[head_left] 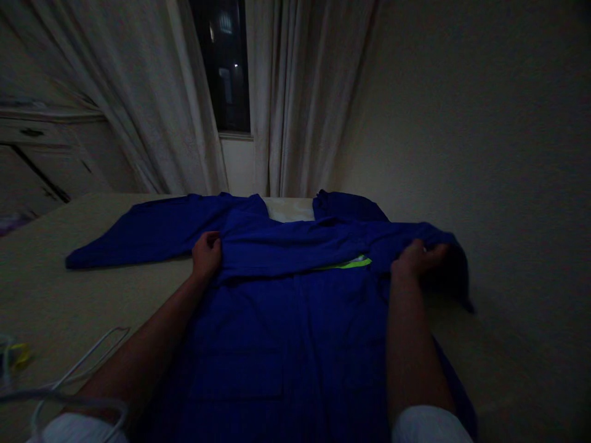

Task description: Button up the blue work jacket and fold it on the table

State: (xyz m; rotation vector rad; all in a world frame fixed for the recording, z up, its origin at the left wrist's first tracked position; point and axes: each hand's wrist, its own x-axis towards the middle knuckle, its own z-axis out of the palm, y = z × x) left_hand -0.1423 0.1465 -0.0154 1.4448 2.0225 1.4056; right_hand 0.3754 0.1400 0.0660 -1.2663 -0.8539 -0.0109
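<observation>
A blue work jacket (286, 320) with a neon-yellow stripe (351, 263) lies spread on a pale bed (92, 289). One sleeve stretches out to the left; the other sleeve is folded across the chest. My left hand (206, 253) is closed, pinching the fabric at the left shoulder. My right hand (418, 258) is closed on the fabric at the right shoulder, where the cloth bunches toward the wall.
White wire hangers (78, 369) lie on the bed at the lower left, beside a small yellowish object (18, 355). Pale curtains (295, 98) frame a dark window ahead. A plain wall runs along the right; a white dresser (37, 154) stands at the left.
</observation>
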